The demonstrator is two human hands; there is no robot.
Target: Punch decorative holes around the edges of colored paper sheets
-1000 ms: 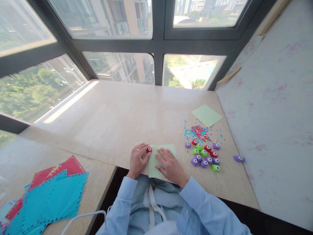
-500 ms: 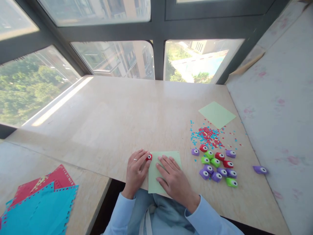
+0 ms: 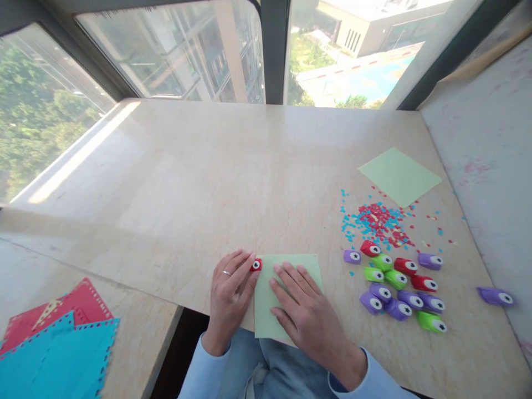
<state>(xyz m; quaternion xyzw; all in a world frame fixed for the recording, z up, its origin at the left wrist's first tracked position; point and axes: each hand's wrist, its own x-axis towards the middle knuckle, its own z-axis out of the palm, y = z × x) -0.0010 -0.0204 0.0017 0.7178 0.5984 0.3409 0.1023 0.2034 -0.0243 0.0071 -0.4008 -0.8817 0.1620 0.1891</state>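
A light green paper sheet (image 3: 269, 310) lies at the near edge of the beige table (image 3: 216, 183). My right hand (image 3: 305, 313) rests flat on it, fingers spread. My left hand (image 3: 228, 293) sits at the sheet's left edge with a ring on one finger. Its fingers press a small red paper punch (image 3: 256, 265) at the sheet's top left corner.
Right of the sheet lies a cluster of several red, green and purple punches (image 3: 394, 285), with one purple punch (image 3: 496, 296) apart near the wall. Red and blue paper bits (image 3: 380, 219) and a second green sheet (image 3: 399, 175) lie beyond. Punched red and blue sheets (image 3: 58, 341) sit lower left.
The view has tilted down and moved closer to the table. Both hands keep their places on the green sheet and the red punch.
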